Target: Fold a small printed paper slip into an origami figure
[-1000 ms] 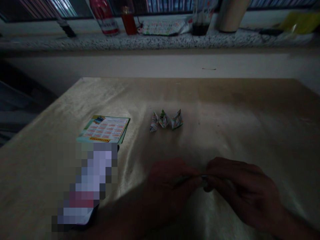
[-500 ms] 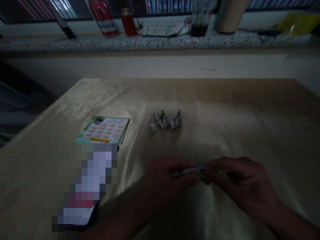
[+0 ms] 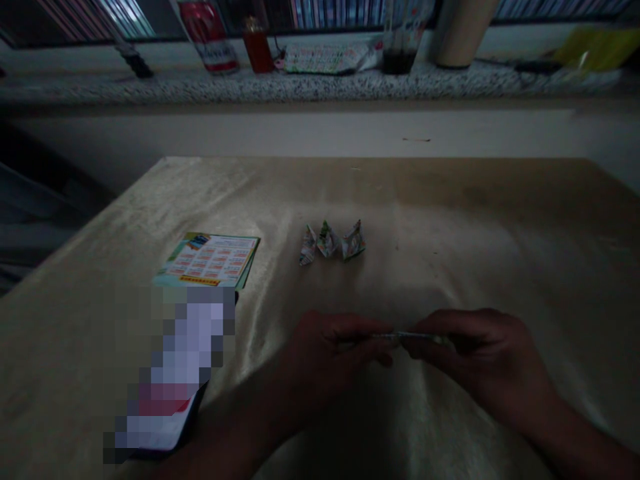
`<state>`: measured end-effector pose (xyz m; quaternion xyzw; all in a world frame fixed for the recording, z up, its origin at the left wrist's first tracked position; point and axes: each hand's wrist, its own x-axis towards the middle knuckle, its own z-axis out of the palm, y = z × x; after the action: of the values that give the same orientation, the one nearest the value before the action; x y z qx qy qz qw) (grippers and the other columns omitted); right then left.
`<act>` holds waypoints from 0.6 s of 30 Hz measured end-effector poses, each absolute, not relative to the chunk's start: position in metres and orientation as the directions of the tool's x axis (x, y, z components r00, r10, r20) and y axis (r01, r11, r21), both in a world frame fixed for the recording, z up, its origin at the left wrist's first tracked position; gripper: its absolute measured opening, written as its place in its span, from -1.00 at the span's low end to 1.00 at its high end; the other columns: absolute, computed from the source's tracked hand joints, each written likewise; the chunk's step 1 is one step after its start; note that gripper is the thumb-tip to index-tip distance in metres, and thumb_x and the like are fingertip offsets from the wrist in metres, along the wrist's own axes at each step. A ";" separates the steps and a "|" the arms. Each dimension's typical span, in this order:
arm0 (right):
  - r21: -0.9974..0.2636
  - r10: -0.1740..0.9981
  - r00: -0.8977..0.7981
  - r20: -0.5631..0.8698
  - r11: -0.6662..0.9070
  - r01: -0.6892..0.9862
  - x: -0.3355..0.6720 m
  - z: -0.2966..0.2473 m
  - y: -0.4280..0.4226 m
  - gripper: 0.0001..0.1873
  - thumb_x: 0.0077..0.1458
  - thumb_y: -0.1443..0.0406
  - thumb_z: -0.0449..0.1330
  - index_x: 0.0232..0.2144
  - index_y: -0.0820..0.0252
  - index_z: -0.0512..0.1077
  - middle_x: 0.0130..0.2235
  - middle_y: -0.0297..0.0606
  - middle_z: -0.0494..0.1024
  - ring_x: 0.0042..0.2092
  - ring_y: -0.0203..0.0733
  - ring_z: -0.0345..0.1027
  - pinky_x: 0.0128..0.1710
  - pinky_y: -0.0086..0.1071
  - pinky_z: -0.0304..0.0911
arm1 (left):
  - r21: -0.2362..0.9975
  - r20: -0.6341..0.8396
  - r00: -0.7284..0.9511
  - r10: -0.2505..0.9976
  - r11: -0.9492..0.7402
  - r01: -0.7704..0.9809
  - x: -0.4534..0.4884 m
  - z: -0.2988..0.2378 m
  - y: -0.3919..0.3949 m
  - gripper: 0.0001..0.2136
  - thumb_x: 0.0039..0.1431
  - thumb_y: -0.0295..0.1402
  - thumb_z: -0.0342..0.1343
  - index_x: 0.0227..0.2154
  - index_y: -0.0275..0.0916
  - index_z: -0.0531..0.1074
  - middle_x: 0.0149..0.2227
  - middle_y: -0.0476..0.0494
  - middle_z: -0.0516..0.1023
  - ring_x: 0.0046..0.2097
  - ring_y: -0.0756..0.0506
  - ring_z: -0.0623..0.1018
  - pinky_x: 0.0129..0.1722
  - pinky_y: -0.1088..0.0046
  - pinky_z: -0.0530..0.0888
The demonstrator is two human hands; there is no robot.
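Observation:
Between my two hands is a small folded piece of printed paper (image 3: 417, 335), seen nearly edge-on as a thin line above the table. My left hand (image 3: 335, 353) pinches its left end between thumb and fingers. On the other end, my right hand (image 3: 480, 357) is closed in a similar pinch. The fingers cover most of the paper. Farther back stand three small folded paper pieces with pointed tips: a left one (image 3: 307, 245), a middle one (image 3: 327, 240) and a right one (image 3: 354, 241).
A stack of printed leaflets (image 3: 210, 259) lies on the cloth-covered table (image 3: 475, 220) at left, with a blurred-out phone (image 3: 175, 373) in front. On the granite sill (image 3: 310, 85) stand a red can (image 3: 213, 40), an orange-red bottle (image 3: 257, 50), a cup (image 3: 400, 53) and a beige cylinder (image 3: 463, 33).
The paper has turned from showing some of its printed face to nearly edge-on. My fingers have shifted along it, and my right hand has risen slightly. The three folded pieces stay put.

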<state>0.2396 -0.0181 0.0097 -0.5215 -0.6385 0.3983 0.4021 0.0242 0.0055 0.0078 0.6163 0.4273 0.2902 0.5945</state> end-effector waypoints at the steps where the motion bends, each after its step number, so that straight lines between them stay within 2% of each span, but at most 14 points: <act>1: -0.941 0.989 -0.135 0.067 0.108 0.322 0.241 0.009 -0.017 -0.91 0.09 0.31 0.39 -0.46 0.09 0.67 -0.53 -0.37 0.67 -0.55 -0.32 0.50 -0.60 -0.59 0.33 | 0.982 -0.133 0.487 0.863 0.049 0.182 0.023 0.009 0.007 -0.85 0.24 -0.43 0.24 -0.23 -0.09 0.69 -0.39 0.02 0.73 -0.34 -0.01 0.69 -0.33 0.59 0.54; 4: -0.963 0.981 -0.189 0.037 0.086 0.255 0.244 0.008 -0.015 -0.88 0.17 0.31 0.33 -0.35 0.07 0.70 -0.45 -0.34 0.71 -0.44 -0.28 0.59 -0.46 -0.57 0.45 | 0.983 -0.090 0.476 0.875 0.002 0.183 0.022 0.012 0.011 -0.83 0.28 -0.42 0.19 -0.20 -0.13 0.69 -0.43 -0.01 0.72 -0.39 -0.02 0.68 -0.38 0.57 0.54; 7: -0.971 0.973 -0.219 0.075 0.121 0.205 0.244 0.008 -0.014 -0.81 0.22 0.34 0.28 -0.20 0.03 0.70 -0.40 -0.33 0.73 -0.38 -0.26 0.63 -0.38 -0.54 0.51 | 0.985 -0.126 0.443 0.887 0.059 0.162 0.024 0.011 0.013 -0.85 0.28 -0.40 0.20 -0.23 -0.20 0.68 -0.42 -0.05 0.71 -0.43 -0.03 0.68 -0.41 0.55 0.56; 14: -0.992 0.976 -0.216 -0.019 0.008 0.123 0.240 0.005 -0.010 -0.83 0.21 0.25 0.32 -0.17 0.04 0.70 -0.39 -0.28 0.74 -0.37 -0.18 0.66 -0.35 -0.44 0.58 | 0.975 -0.198 0.423 0.884 0.133 0.179 0.022 0.006 0.016 -0.84 0.25 -0.34 0.20 -0.32 -0.29 0.65 -0.44 -0.05 0.66 -0.59 0.05 0.57 -0.59 0.63 0.48; 18: -0.993 0.978 -0.208 -0.034 -0.010 0.114 0.241 0.002 -0.009 -0.81 0.21 0.21 0.32 -0.15 0.04 0.69 -0.40 -0.27 0.73 -0.37 -0.18 0.65 -0.34 -0.41 0.59 | 0.961 -0.275 0.427 0.861 0.230 0.155 0.022 0.002 0.018 -0.86 0.20 -0.33 0.25 -0.30 -0.30 0.63 -0.41 -0.07 0.68 -0.57 0.05 0.57 -0.58 0.61 0.50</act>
<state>0.2410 -0.0088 0.0016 -0.4774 -0.5715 0.5266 0.4101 0.0222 0.0178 0.0023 0.5548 0.4579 0.2774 0.6368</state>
